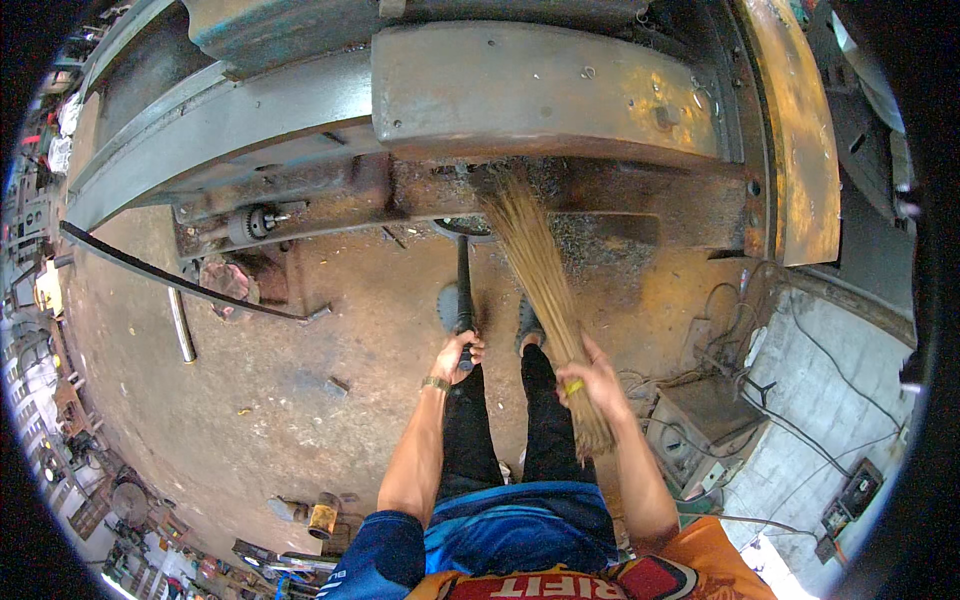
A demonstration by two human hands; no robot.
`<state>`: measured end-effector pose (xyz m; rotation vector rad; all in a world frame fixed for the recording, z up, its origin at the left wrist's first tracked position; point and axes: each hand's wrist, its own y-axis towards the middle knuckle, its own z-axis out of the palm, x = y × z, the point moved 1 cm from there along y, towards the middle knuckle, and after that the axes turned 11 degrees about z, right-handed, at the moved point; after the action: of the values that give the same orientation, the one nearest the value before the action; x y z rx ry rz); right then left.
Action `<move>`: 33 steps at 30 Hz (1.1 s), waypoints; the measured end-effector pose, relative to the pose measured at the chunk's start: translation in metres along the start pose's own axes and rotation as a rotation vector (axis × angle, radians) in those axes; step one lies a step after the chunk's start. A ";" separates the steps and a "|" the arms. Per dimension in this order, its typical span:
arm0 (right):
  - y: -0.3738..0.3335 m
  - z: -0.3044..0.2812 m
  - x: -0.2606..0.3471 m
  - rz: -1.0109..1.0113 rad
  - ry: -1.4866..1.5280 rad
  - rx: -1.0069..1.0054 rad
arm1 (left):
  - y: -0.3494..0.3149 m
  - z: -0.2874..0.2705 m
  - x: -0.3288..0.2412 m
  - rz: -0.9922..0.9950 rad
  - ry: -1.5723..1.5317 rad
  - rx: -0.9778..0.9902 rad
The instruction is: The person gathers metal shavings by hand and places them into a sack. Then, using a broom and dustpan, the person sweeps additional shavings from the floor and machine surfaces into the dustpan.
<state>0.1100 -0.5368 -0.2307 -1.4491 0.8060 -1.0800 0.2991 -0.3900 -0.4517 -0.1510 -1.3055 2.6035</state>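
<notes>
My right hand (590,380) is wrapped round a stick broom (535,260), a bundle of thin tan sticks bound by a yellow band. The broom's far end rests at the lower ledge (690,190) of a large grey metal machine (540,85), among dark metal shavings (590,238). With fingers closed, my left hand (460,357) grips the black handle (463,290) of a round pan-like tool. Only part of its dark round rim (468,229) shows just below the ledge; the rest is hidden, so its exact kind is unclear.
A drill chuck (252,224) lies on the machine's lower left. A long dark strip (180,272) and a metal rod (182,325) are at left. Cables (735,370) and a grey box (700,420) crowd the right. A rusty can (323,517) stands behind, lower left.
</notes>
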 end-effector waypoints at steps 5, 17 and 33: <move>-0.026 0.027 -0.002 -0.208 -0.142 -0.038 | -0.003 0.003 0.003 -0.005 -0.044 0.010; 0.060 0.037 -0.024 -0.172 -0.208 -0.284 | 0.000 0.019 0.002 0.028 0.008 -0.067; 0.053 0.079 0.000 -0.252 0.114 0.109 | 0.006 0.026 -0.002 0.058 0.055 -0.080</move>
<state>0.1879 -0.5169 -0.2813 -1.4327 0.6442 -1.3858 0.2955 -0.4144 -0.4410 -0.2765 -1.4070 2.5761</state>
